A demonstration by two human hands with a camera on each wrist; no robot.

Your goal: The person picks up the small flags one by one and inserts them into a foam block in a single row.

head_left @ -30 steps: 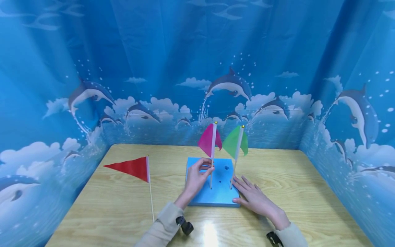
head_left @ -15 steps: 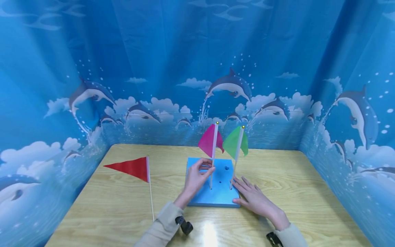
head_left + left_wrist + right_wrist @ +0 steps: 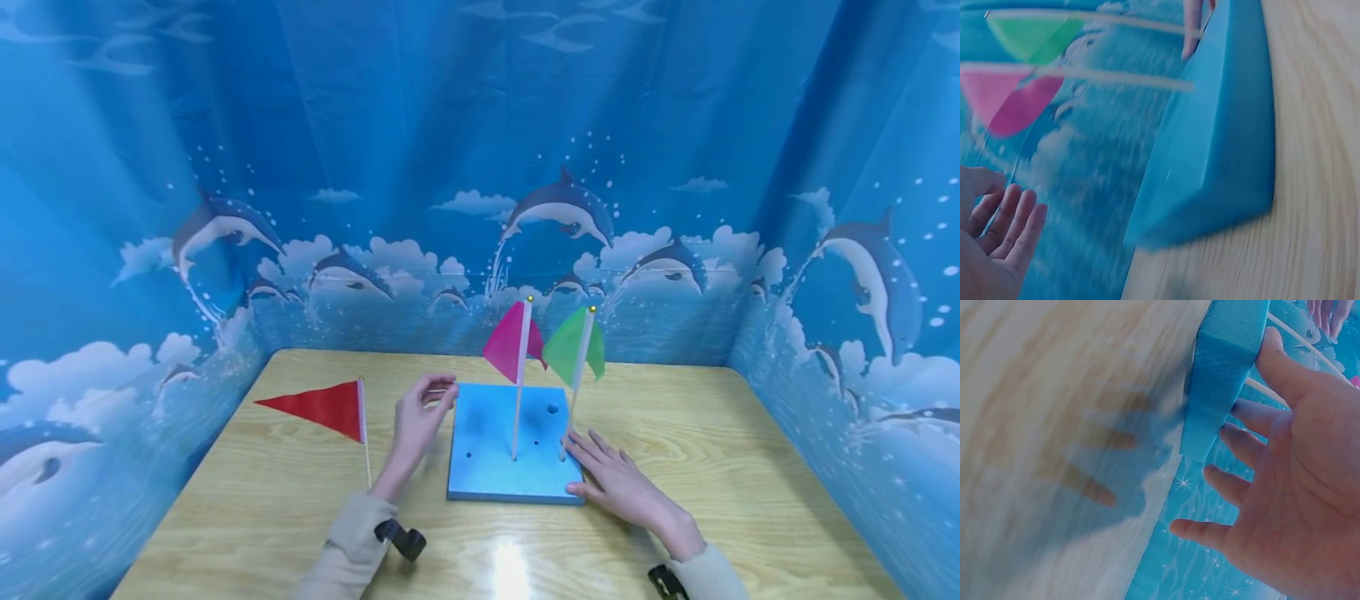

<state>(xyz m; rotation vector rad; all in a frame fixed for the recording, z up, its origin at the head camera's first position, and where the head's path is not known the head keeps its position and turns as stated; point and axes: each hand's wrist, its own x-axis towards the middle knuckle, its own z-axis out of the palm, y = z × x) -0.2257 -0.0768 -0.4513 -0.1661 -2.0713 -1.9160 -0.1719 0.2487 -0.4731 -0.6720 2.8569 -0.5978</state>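
Two flags (image 3: 504, 343) were planted in one board (image 3: 487, 421); at left, one red flag (image 3: 330, 410) was partly hidden. Left hand (image 3: 417, 418) fingers were loosely bent; right hand (image 3: 611, 479) fingers, spread.

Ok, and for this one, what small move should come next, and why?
Probably the left hand should reach over for the red flag. That hand holds nothing, the pink flag and green flag stand in the blue board, the red one lies on the table, and a hole near the board's left side has nothing in it.
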